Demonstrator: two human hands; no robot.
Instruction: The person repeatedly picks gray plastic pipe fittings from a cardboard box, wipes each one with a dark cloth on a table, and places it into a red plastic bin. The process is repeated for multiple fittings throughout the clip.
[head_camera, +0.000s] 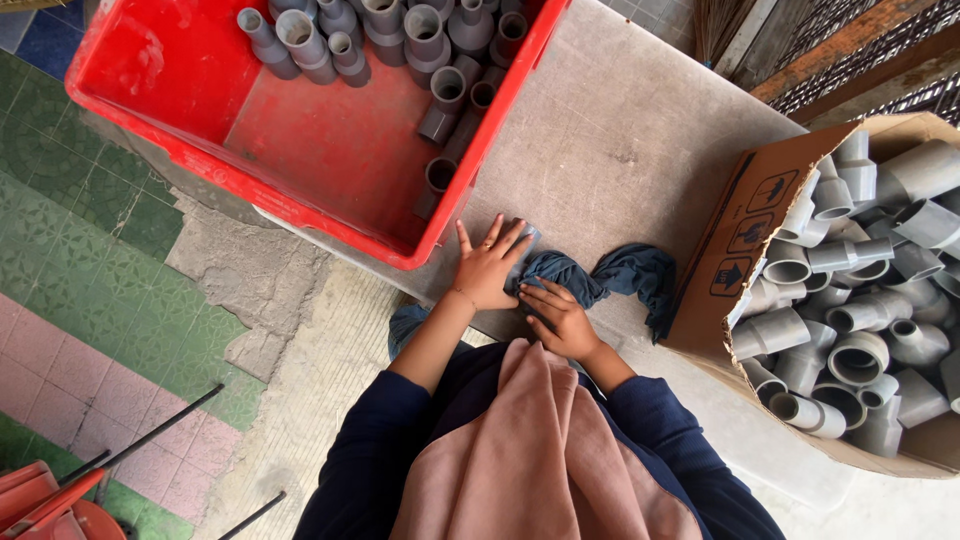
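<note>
- While I am kneeling over the grey slab (620, 130), I am pressing my left hand (487, 268) down flat, fingers spread wide and gripping nothing, on the near-left end of the dark blue cloth (600, 280).
- My right hand (560, 318) is lying just beside it, fingers loosely curled over a bunched fold of that cloth; it is resting on the fabric more than clenching it, and I cannot tell whether the fingertips are pinching anything underneath.
- The cloth is sprawling rightward from my hands in a rumpled twist, its far end touching the side of the cardboard box (735, 250).
- That box is sitting on my right, heaped with grey pipe fittings (860, 300).
- The red crate (300, 210) is resting to the far left, hanging partly over the slab's edge, with more grey fittings (400, 40) gathered along its far side and its near floor bare.
- To handle the cloth well, I am judging that the flat hand should be anchoring one end while the other is drawing the bunched part out smooth, working away from the crate's rim.
- I am also minding that the loose end is not snagging on the box flap, and that my weight is staying even over both palms.
</note>
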